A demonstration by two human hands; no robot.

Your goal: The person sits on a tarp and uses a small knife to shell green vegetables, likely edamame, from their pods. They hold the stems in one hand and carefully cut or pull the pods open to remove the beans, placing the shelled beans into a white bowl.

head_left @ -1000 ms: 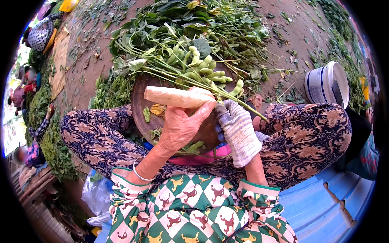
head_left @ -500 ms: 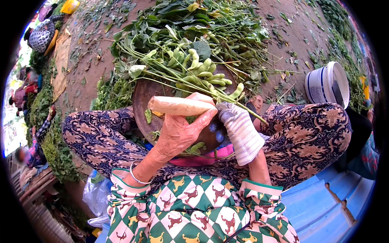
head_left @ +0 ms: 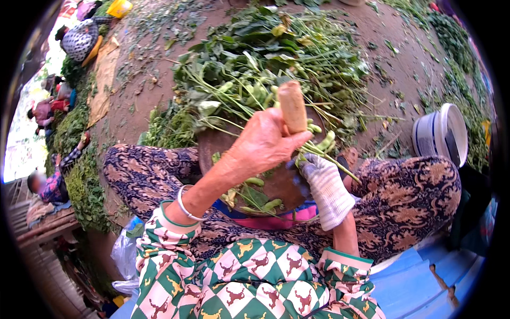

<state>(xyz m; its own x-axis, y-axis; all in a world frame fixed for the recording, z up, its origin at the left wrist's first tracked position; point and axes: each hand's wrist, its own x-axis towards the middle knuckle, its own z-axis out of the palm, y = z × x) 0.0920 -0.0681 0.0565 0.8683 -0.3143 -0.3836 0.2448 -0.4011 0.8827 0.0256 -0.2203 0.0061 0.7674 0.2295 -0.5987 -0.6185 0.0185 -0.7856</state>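
My left hand (head_left: 261, 139), bare with a bangle at the wrist, is closed round a tan blunt-ended cylinder (head_left: 292, 109); what the cylinder belongs to is hidden. Just right of it, my right hand (head_left: 320, 183) wears a pale striped glove with blue fingertips and grips a green soybean stem (head_left: 344, 169). Plump green pods (head_left: 325, 141) hang from the stems beside both hands. Beneath them a round brown pan (head_left: 212, 151) sits between my legs, with a few loose pods (head_left: 272, 204) and leaves in its near part.
A large heap of leafy soybean plants (head_left: 234, 53) lies beyond the pan. On the right a white bucket with blue bands (head_left: 438, 133) is tipped toward me. At left are a clear plastic bag (head_left: 123, 250), more greenery and several people (head_left: 79, 40).
My left hand has moved right, toward the gloved hand, and the tan cylinder has swung from pointing left to pointing away from me. The whole view has shifted slightly.
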